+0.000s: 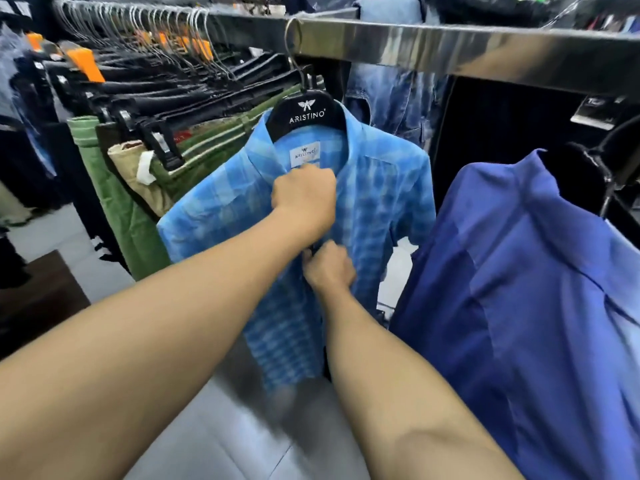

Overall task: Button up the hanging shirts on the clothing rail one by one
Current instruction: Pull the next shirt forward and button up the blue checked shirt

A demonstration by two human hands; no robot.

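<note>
Checked shirt (pixel 381 202): in progress; left grip (pixel 304 199) clasps placket near collar, right grip (pixel 330 268) pinches it lower (buttons hidden). Blue shirt (pixel 536 289), right: apparently pending.

Checked shirt (pixel 381 202), light blue, hangs on a black hanger (pixel 308 112) hooked over the steel rail (pixel 450 46). Left hand (pixel 304 197) grips the shirt front just below the collar. Right hand (pixel 330 268), lower, pinches the front edges; buttons are hidden. Dark-blue shirt (pixel 519 289) hangs right. Green trousers (pixel 121 202) hang left on clip hangers.
</note>
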